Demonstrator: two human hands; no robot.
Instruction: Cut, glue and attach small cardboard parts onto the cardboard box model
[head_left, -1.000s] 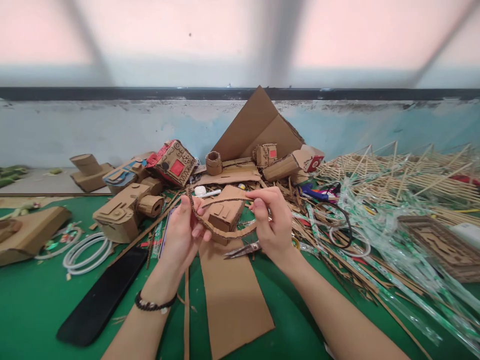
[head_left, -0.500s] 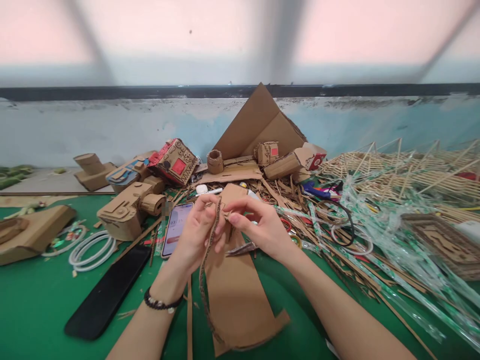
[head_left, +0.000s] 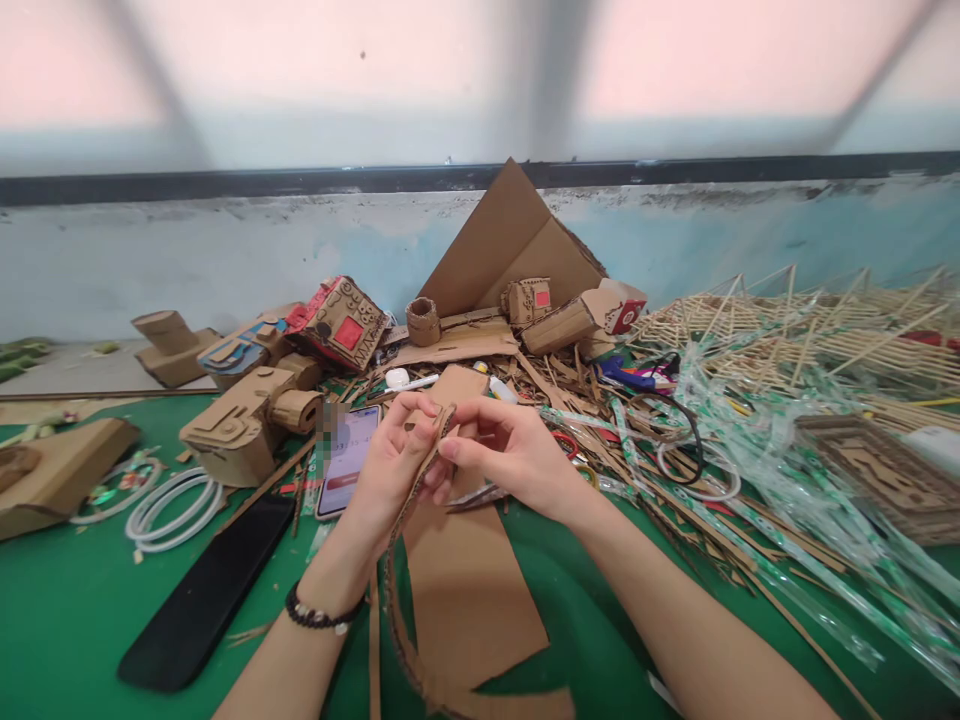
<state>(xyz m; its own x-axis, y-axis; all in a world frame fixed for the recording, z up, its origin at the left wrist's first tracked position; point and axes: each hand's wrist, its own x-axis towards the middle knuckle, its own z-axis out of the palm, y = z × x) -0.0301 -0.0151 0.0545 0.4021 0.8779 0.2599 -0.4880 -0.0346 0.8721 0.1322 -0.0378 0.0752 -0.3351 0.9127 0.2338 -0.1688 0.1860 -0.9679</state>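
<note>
A long, narrow cardboard strip (head_left: 395, 610) hangs in a curve from my hands, its corrugated edge showing and its lower end bending to the right. My left hand (head_left: 401, 465) pinches the strip near its top end. Thumb and fingers of my right hand (head_left: 510, 455) are closed on the same end from the right. Below them a flat cardboard sheet (head_left: 472, 590) lies on the green table. Scissors (head_left: 476, 497) rest across the sheet, partly covered by my right hand.
Left of my hands are a phone (head_left: 349, 465), a black flat object (head_left: 210, 595), a white tubing coil (head_left: 174, 510) and a cardboard camera model (head_left: 236, 425). Cardboard scraps and clear plastic strips (head_left: 757, 500) spread to the right. A large folded cardboard piece (head_left: 487, 240) leans on the wall.
My right fingers have come against the strip's upper end, beside my left fingers. The strip's lower end has swung down, and the view has shifted slightly.
</note>
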